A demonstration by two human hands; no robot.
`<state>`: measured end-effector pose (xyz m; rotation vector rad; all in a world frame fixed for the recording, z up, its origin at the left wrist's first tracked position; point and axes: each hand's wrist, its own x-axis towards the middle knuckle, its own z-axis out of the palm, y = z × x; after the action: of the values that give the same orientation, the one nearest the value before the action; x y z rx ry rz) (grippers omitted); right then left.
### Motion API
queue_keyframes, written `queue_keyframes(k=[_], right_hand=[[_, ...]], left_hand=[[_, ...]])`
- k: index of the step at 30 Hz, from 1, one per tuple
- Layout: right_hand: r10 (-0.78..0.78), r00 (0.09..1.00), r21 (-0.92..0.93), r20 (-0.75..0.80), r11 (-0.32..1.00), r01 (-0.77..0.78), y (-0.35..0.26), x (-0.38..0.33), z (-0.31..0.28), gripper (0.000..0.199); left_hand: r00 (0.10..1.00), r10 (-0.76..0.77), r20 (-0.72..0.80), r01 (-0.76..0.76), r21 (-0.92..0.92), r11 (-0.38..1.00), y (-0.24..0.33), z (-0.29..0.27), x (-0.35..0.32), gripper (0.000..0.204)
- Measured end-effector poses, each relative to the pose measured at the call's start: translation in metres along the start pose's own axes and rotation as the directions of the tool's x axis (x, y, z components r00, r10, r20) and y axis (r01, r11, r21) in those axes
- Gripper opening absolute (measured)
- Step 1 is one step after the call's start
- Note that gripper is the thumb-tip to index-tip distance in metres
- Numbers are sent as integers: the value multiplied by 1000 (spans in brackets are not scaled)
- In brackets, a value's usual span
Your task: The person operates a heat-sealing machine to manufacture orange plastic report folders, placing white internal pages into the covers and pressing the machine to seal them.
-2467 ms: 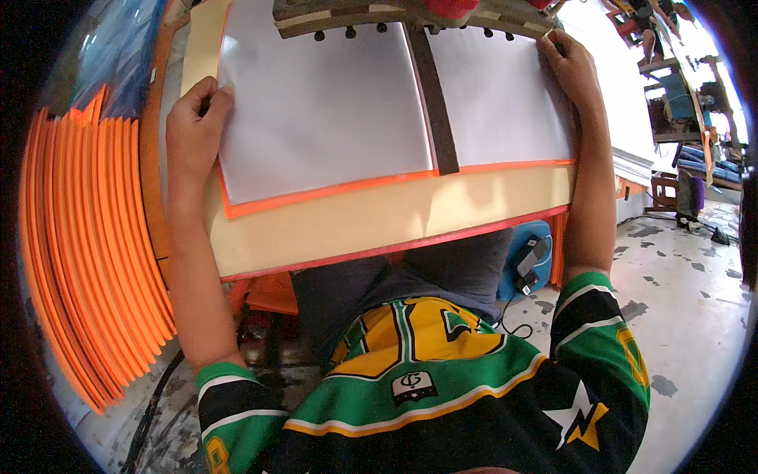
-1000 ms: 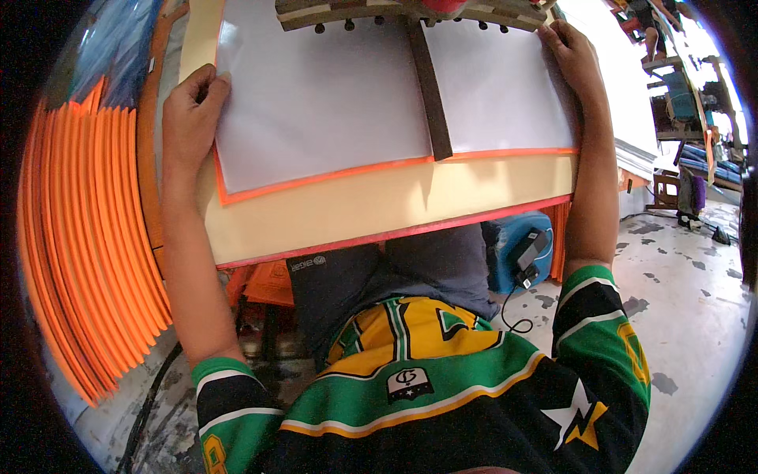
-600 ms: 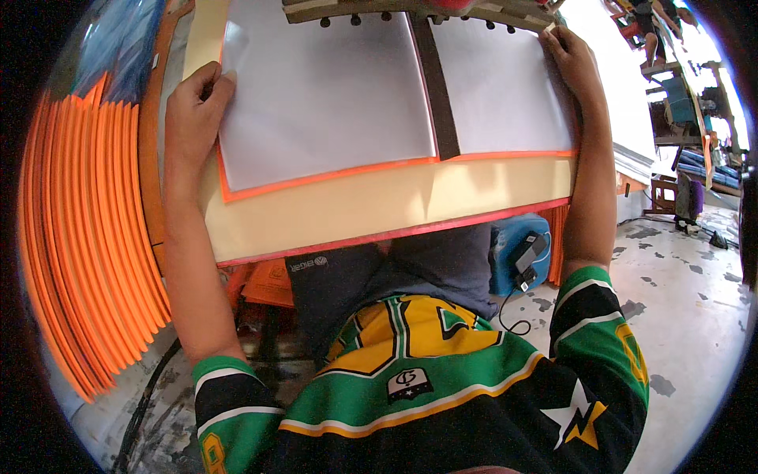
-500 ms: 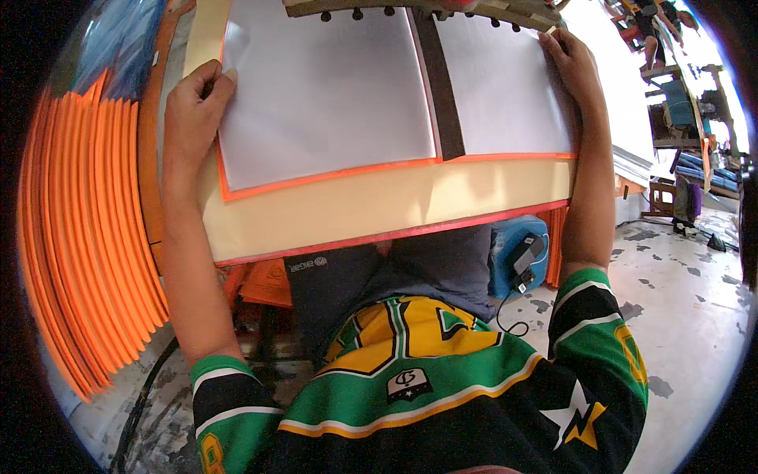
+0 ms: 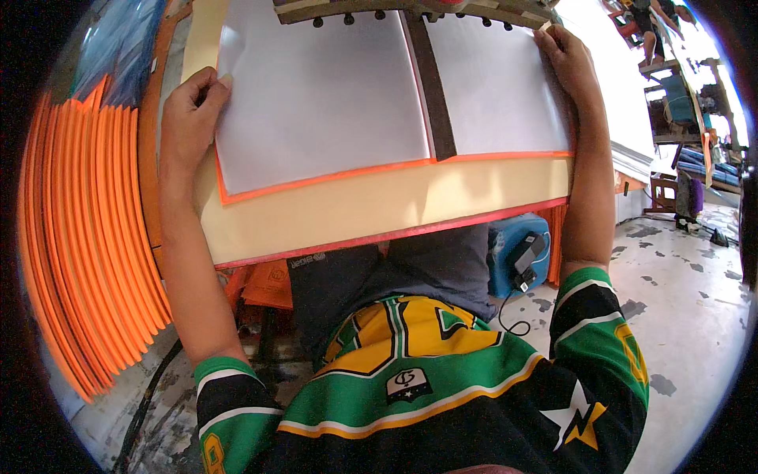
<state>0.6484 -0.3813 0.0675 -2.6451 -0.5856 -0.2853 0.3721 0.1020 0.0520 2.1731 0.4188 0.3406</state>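
A wide orange sheet (image 5: 332, 171), shown as a thin border, lies on a cream board under whitish, see-through plastic sheeting (image 5: 324, 95). A narrow dark bar (image 5: 436, 87) runs down across the sheeting and splits it into a larger left and a smaller right part. My left hand (image 5: 192, 118) is closed at the left edge, thumb and curled forefinger pinching the sheeting there. At the upper right corner my right hand (image 5: 570, 67) grips the edge between thumb and fingers. Its lower fingers are partly hidden.
A dark curved crosspiece with knobs (image 5: 410, 11) spans the top. The cream board (image 5: 379, 207) has a red front edge. Stacked orange covers (image 5: 91, 237) stand at left, beside blue plastic (image 5: 118, 47). A blue container with a black adapter (image 5: 517, 257) sits below right. People are at far right.
The view has shifted slightly, so the bar, sheeting and hands sit a little further left. Both hands keep their hold on the edges.
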Motion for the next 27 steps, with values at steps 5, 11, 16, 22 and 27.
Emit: queue_keyframes(k=[5,11,16,22,27], right_hand=[[45,999,41,13,998,-46,-5,-3,-3,40],[66,996,45,53,997,-68,-10,1,-2,41],[43,999,34,24,998,-44,-9,-5,-7,40],[77,997,163,-18,984,-73,-15,-9,-1,40],[24,1000,69,-7,997,-24,-1,-5,2,44]], left_hand=[[1000,0,-31,-2,-65,998,-4,3,2,38],[1000,17,-3,-17,-32,999,-15,-6,3,36],[1000,9,12,-8,-36,999,-8,0,6,36],[999,40,19,-40,9,999,-12,-7,7,36],[998,60,16,-62,122,991,13,-4,-2,34]])
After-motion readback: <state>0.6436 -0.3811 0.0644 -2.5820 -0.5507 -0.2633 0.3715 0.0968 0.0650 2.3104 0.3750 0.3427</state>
